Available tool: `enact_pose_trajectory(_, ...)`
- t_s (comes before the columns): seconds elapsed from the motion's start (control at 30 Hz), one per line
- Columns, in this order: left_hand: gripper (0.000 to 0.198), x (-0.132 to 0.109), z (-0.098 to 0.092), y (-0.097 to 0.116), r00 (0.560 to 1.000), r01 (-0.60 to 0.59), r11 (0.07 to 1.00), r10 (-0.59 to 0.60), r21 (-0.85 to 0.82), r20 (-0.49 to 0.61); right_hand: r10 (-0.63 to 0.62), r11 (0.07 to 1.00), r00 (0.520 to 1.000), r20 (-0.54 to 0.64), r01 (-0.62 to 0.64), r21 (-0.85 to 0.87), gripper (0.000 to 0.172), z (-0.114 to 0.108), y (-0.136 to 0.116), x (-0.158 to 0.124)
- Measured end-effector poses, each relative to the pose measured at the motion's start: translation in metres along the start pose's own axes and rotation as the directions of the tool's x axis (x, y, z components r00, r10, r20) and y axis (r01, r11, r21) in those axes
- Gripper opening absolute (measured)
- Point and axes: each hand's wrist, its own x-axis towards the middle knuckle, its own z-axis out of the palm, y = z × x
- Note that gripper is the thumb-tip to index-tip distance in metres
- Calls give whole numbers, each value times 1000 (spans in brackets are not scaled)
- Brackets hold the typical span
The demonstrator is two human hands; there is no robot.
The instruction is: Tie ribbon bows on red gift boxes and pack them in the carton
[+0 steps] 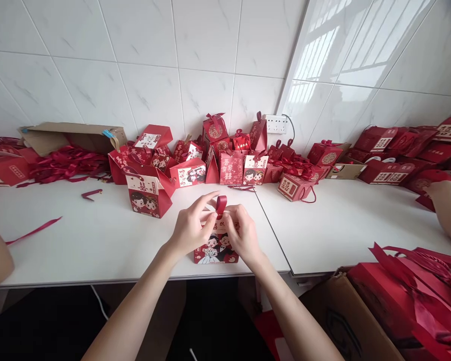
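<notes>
A red gift box (216, 249) printed with a cartoon bride and groom stands upright near the table's front edge. From its top rises a dark red ribbon loop (221, 204). My left hand (194, 224) pinches at the left of the loop's base, its index finger arched above. On the other side, my right hand (242, 231) has its fingers closed at the box's top edge, close to the ribbon. The fingertips cover much of the box's top. Another red box (147, 195) with a cartoon couple stands behind and to the left.
Many red gift boxes (231, 168) are crowded along the tiled wall. Loose ribbons (67, 164) lie beside a cardboard tray (71, 135) at left. A power strip (276, 124) stands behind. Another person's hand (445, 193) is at far right, above a cardboard carton (346, 316) of red bags.
</notes>
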Motion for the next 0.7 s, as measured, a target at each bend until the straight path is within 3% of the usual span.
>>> enact_pose_trajectory(0.13,32,0,2,-2,998,-32,995,27,-96,-51,34,999,999,-8,-34,9,10,1,0,1)
enact_pose_trajectory(0.23,13,1,0,-1,994,-107,994,107,4,-19,44,999,999,-12,-44,0,11,1,0,0)
enact_pose_trajectory(0.4,27,2,-4,5,993,-121,990,121,76,-1,62,998,998,-5,-61,18,11,0,-2,-1)
enact_pose_trajectory(0.7,27,1,-1,2,995,-98,993,99,66,-15,127,991,992,-8,-126,51,10,1,-6,0)
